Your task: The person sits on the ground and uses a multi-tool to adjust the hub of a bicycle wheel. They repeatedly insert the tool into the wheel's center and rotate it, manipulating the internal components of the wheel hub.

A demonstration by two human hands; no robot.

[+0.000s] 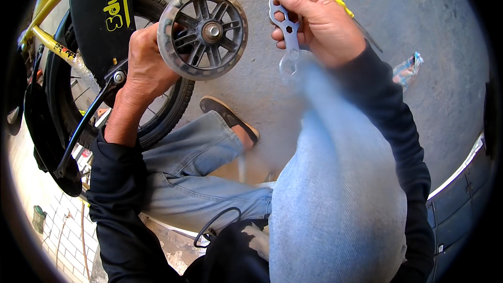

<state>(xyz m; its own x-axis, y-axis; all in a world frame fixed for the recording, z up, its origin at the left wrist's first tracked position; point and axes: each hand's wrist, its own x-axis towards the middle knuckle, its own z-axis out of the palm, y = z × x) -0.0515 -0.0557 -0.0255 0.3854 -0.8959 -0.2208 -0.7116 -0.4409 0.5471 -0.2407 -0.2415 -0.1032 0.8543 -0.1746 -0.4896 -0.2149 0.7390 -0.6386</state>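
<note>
My left hand (144, 63) grips a small wheel (211, 31) with a translucent tyre, black spokes and a metal hub, held upright facing me; some fingers are hidden behind it. Beside it, my right hand (330, 26) has its fingers closed on a flat silver spanner (288, 29) with several holes, its lower end blurred. At the left stands a yellow bicycle (48, 39) with a black guard (94, 5), a larger spoked wheel (178, 102) and a bolted metal bracket (119, 77) near my left wrist.
A screwdriver (334, 1) with a yellow handle lies on the concrete floor (445, 115) beyond my right hand, near a crumpled scrap (408, 71). My jeans-clad legs (340, 188) fill the lower middle, one raised and blurred, with a sandalled foot (228, 115). A tiled surface (68, 230) shows lower left.
</note>
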